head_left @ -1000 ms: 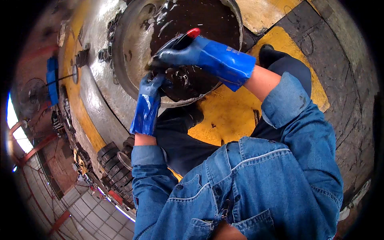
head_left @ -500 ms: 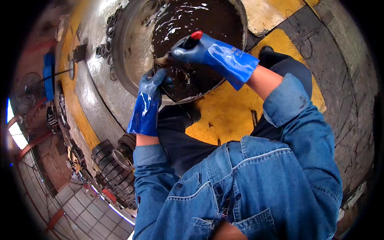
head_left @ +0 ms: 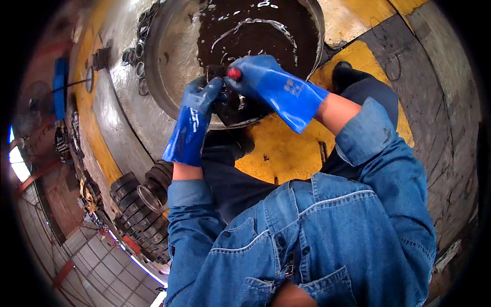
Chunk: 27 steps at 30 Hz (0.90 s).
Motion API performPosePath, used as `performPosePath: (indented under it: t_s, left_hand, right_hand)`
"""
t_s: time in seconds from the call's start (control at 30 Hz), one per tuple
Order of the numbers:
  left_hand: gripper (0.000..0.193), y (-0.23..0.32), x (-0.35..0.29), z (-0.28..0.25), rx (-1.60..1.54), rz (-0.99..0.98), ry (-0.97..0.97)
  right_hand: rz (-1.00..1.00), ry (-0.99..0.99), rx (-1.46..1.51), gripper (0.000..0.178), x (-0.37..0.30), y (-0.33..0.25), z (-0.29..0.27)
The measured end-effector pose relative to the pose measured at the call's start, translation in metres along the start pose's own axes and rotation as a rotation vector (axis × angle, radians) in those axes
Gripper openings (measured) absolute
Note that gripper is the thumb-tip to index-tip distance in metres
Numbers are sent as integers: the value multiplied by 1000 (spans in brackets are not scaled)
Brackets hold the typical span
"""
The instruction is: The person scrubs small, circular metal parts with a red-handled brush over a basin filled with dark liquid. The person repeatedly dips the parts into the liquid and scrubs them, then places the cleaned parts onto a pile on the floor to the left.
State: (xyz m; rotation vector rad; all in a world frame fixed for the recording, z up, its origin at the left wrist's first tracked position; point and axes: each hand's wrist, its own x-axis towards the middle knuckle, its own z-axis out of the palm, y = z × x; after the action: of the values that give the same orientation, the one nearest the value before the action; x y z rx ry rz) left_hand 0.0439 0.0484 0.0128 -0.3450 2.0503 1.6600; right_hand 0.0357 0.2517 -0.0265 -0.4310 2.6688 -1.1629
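My right hand (head_left: 260,77), in a long blue rubber glove, is closed around a brush (head_left: 235,73). The brush's red handle end shows beside my thumb, and its bristles are mostly hidden. My left hand (head_left: 198,100), gloved alike, grips a dark ring-shaped metal part (head_left: 241,102) by its edge; fingers and shadow cover much of it. Both hands are close together above the near side of a wide round metal basin (head_left: 320,48). Dark, glossy liquid (head_left: 263,43) with pale streaks of foam lies in it.
Several metal rings (head_left: 139,69) lie left of the basin. Stacked dark ring parts (head_left: 134,202) stand at lower left, with a shiny ring (head_left: 149,198) beside them. Under my legs is a yellow floor plate (head_left: 286,153). A fan (head_left: 38,102) stands at far left.
My right hand has moved down and left with the brush, nearer my left hand. The bristles, visible before, are now mostly covered. A curved foam streak shows on the liquid.
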Motion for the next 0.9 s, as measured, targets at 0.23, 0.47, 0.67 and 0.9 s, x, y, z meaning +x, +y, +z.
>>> performPosePath:
  t_s: [0.23,0.47,0.67,0.9]
  left_hand:
    - [32,0,-4,21,100,28,-87]
    - [37,-5,5,3,-113,79,5]
    - [41,-13,8,-9,-83,63,-40]
    - [41,-9,4,2,-143,110,-56]
  right_hand:
    - [181,-226,667,34,-18,33,-38]
    - [476,-102,496,40,12,74,-40]
    - [111,-22,1104,44,1,27,-58]
    - [17,145,723,39,39,72,-12]
